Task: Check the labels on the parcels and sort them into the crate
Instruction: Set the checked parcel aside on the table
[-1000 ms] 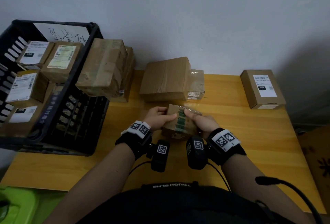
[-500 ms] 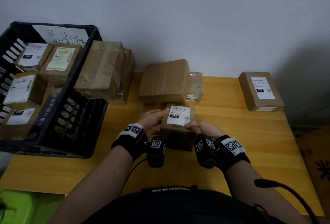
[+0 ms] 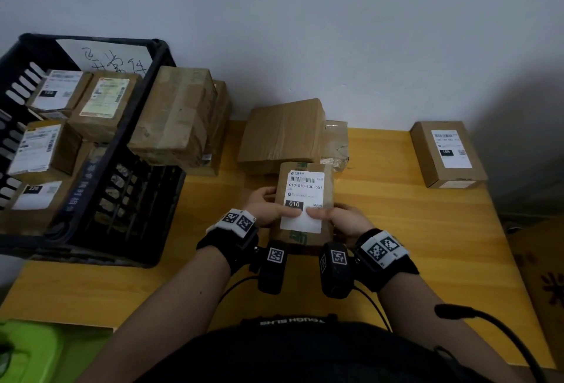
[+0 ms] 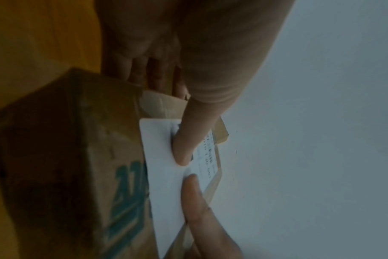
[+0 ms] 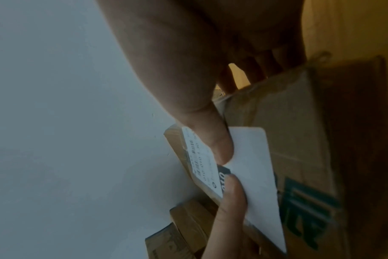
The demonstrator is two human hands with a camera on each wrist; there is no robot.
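- Pale grey wall [image 3: 335, 31] behind a yellow wooden table [image 3: 412, 245], seen from above in the head view.
- Held parcel [image 3: 305, 242], a small brown cardboard box with green print, is gripped above the table's middle, just in front of the person's body, its labelled face turned up.
- Its white label [image 3: 303, 202] carries a barcode, the number 010-010-130-551 and a black block reading 010.
- Left hand [image 3: 268, 207] grips the parcel's left side: thumb [image 4: 188, 140] pressed on the label, the other fingers [image 4: 139, 70] curled behind the box.
- Right hand [image 3: 345, 219] grips the right side in the same way: thumb [image 5: 215, 140] on the label, fingers [image 5: 255, 70] wrapped behind the cardboard. The two thumb tips nearly meet at the label's middle.
- Black plastic crate [image 3: 143, 175] stands on the table's left end against the wall, with a handwritten white sheet [image 3: 106, 57] leaning inside its far wall.
- Inside the crate lie several labelled parcels [image 3: 103, 104], labels facing up; one near the front shows 220.
- Tall taped box [image 3: 177, 117] leans against the crate's right rim, with another box [image 3: 219, 126] just behind it.
- Plain brown box [image 3: 283, 132] sits at the wall just beyond the held parcel, and a clear-taped packet [image 3: 335, 144] touches its right side.
- Labelled box [image 3: 447, 153] marked 15H lies well apart near the table's far right corner.
- Green object [image 3: 33, 349] shows below the table's near left edge; what it is cannot be told.
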